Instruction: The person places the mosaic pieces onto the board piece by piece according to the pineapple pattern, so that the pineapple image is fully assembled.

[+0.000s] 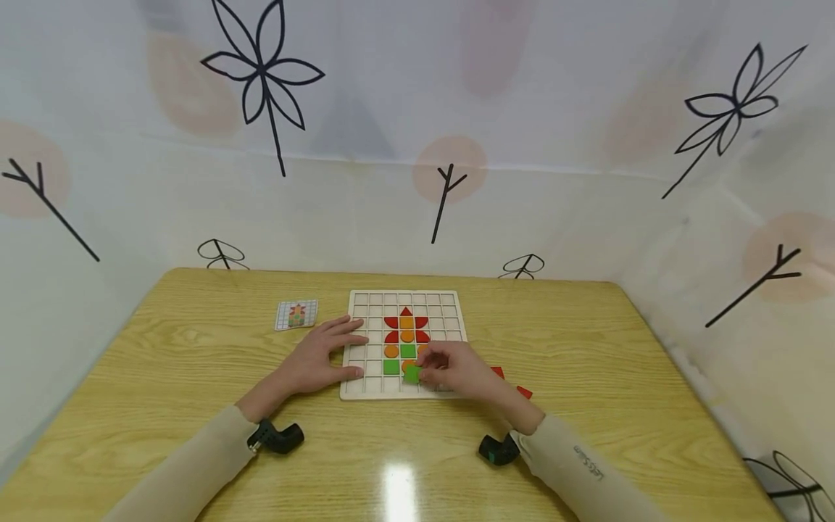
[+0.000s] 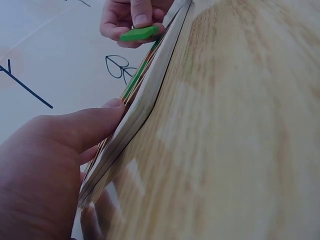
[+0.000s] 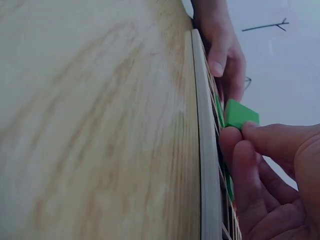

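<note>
A white grid board [image 1: 443, 300] lies on the table, bearing red, orange and green pieces in a symmetric pattern. My right hand [image 1: 462, 371] pinches a green square tile [image 1: 412, 374] between thumb and fingers, just above the board's lower rows. In the right wrist view the tile [image 3: 242, 114] is tilted and its thickness shows. My left hand [image 1: 320, 360] rests along the board's left edge, fingers spread and fairly straight, with the thumb near the lower left corner. Some pieces on the right of the pattern are hidden behind my right hand.
A small card [image 1: 296, 315] printed with a coloured pattern on a grid lies left of the board. Red pieces [image 1: 525, 392] lie on the wooden table [image 1: 339, 464] right of the board, partly behind my right wrist. A patterned cloth [image 1: 365, 210] hangs behind the table.
</note>
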Motion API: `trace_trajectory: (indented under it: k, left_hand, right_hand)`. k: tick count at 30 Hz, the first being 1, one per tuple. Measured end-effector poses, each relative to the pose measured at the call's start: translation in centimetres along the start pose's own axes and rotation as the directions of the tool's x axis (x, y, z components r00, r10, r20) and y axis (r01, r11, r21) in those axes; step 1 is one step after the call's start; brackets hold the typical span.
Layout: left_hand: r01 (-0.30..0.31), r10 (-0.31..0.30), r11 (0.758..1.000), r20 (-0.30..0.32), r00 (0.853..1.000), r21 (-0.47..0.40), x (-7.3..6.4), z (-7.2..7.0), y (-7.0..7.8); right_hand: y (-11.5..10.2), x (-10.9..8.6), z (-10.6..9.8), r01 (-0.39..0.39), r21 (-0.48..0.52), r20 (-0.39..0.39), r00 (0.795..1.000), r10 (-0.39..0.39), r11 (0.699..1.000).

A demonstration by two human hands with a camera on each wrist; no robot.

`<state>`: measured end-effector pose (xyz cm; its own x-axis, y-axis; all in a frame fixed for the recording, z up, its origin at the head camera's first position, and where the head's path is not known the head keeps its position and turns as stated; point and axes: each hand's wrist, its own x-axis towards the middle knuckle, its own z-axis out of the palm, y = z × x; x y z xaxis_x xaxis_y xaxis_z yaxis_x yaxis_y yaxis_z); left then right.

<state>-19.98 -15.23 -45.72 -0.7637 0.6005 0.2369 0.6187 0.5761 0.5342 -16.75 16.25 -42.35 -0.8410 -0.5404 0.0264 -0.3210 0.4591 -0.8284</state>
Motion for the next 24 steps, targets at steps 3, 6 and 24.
trace_trajectory:
  k: [3, 6, 24]
  left_hand:
    - [0.001, -0.001, 1.000, 0.005, 1.000, -0.002, -0.04, 0.05, -0.02]
    - [-0.003, 0.003, 1.000, 0.001, 1.000, 0.004, -0.03, 0.05, -0.10]
    - [0.011, -0.011, 1.000, 0.001, 1.000, 0.001, 0.03, 0.04, -0.09]
  right_hand:
    - [-0.18, 0.14, 0.40, 0.010, -0.032, 0.020, 1.000, -0.009, 0.999]
    - [-0.20, 0.32, 0.53, 0.014, -0.052, 0.041, 0.999, -0.012, 0.999]
    - [-0.15, 0.83, 0.86, 0.060, -0.087, 0.099, 0.994, -0.051, 0.994]
